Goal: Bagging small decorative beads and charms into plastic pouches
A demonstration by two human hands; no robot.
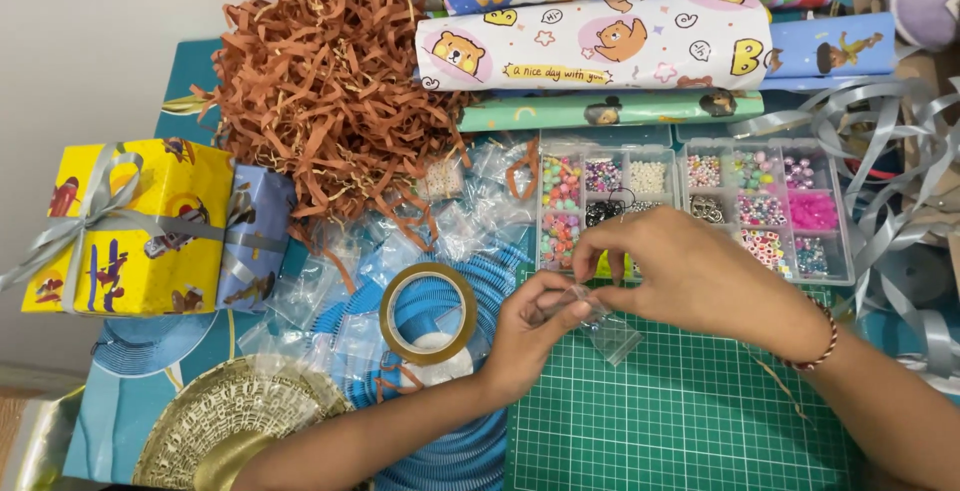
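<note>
Both hands met at the centre of the frame over the green cutting mat. The left hand had its fingers pinched together on the upper edge of a small clear plastic bag. The right hand curled over from the right, its fingers bent down and closed on the same upper edge. The bag hung just above the mat, its long axis slanting from upper left to lower right, its closed end pointing lower right.

Two clear bead organiser boxes lay side by side at centre right, just above the hands. One roll of brown tape lay flat just left of the left hand. Two wrapped gifts stood at the left edge of the frame: a yellow one tied with silver ribbon, and a smaller blue one touching it. A heap of brown shredded paper filled the upper left, and rolls of wrapping paper lay across the top, their long axes running left to right. Their count I could not tell.
</note>
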